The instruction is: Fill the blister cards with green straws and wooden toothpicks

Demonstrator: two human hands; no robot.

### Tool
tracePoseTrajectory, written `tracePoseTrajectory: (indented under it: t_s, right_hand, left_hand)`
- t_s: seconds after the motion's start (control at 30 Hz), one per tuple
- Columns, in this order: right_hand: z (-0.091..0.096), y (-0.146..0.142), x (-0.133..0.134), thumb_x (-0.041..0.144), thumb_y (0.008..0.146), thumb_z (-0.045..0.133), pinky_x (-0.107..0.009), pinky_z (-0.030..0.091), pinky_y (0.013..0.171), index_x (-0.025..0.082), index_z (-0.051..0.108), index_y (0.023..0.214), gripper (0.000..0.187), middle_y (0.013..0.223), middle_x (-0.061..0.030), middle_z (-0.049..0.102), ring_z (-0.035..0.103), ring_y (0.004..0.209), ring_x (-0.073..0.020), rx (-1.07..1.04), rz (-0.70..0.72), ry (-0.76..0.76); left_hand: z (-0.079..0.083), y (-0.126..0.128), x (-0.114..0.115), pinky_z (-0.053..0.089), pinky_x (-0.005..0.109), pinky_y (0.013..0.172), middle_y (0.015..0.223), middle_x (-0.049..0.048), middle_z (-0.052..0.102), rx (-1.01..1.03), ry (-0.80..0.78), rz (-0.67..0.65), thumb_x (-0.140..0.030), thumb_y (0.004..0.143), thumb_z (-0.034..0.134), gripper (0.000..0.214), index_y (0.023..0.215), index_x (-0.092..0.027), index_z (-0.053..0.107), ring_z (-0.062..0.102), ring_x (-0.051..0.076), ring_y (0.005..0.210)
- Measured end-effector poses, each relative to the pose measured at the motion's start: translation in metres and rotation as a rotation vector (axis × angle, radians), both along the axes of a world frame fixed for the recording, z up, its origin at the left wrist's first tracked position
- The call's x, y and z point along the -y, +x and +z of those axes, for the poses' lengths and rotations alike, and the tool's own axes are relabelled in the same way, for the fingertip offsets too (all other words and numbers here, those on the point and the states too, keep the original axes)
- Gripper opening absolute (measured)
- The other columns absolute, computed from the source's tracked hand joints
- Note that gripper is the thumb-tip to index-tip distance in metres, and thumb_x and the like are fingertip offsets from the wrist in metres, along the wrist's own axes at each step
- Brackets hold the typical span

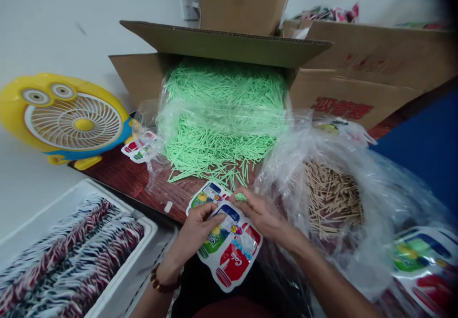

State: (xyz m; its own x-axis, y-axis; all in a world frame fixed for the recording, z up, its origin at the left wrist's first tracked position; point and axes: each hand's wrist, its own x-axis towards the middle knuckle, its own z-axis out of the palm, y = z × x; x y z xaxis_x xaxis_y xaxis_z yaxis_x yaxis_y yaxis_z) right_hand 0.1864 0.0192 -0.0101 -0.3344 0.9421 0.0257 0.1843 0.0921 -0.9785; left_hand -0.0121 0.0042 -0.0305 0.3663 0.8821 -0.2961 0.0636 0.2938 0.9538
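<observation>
My left hand [196, 232] is closed on a flat plastic pouch [234, 261] shaped and printed like Cola and Sprite bottles, the thumb lying across its front. A second pouch [205, 193] of the same print shows just behind it on the table side. My right hand [263, 215] is closed at the pouch's upper right edge. A small bunch of light green sticks [240, 197] pokes out between its fingers. Whether the right fingertips also grip the pouch is hidden. Beyond both hands, a heap of green sticks [222, 151] spills from a plastic-lined carton [229, 46].
Thin tan sticks [332, 199] lie in a clear plastic bag [379, 203] on the right. A white bin [150, 227] at lower left holds rows of packed pouches. A yellow cartoon fan [84, 125] stands at left. More pouches [425, 265] lie at lower right.
</observation>
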Motion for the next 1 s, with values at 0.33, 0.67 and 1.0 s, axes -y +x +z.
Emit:
tracePoseTrajectory:
  t_s: [0.33,0.67,1.0]
  right_hand:
    - [-0.008,0.009,0.027,0.016,0.086,0.051,-0.028,0.04,0.066,0.024,0.061,0.093,0.015,0.081,-0.0015,0.065,0.057,0.072,-0.0173,0.125,-0.006,0.143]
    - [0.021,0.023,0.043,0.026,0.087,0.057,-0.026,0.047,0.063,0.025,0.055,0.089,0.003,0.068,0.0046,0.06,0.055,0.06,-0.0121,-0.827,-0.43,-0.119]
    - [0.024,0.001,0.066,0.03,0.087,0.06,-0.032,0.053,0.077,0.024,0.054,0.091,0.01,0.077,0.0021,0.063,0.066,0.079,-0.0166,-1.118,-0.536,-0.139]
  left_hand:
    - [-0.006,0.016,0.01,0.029,0.02,0.05,0.059,-0.0056,0.038,-0.261,0.221,-0.116,-0.041,0.085,0.055,0.033,0.062,-0.018,0.048,0.035,0.01,0.056]
    - [0.015,0.027,0.017,0.029,0.023,0.057,0.061,-0.0042,0.037,-0.229,0.463,-0.266,-0.033,0.091,0.047,0.035,0.059,-0.018,0.045,0.034,0.011,0.058]
    - [0.019,0.046,0.027,0.028,0.022,0.055,0.062,-0.0044,0.037,-0.142,0.385,-0.278,-0.034,0.091,0.048,0.034,0.062,-0.017,0.046,0.034,0.01,0.06]
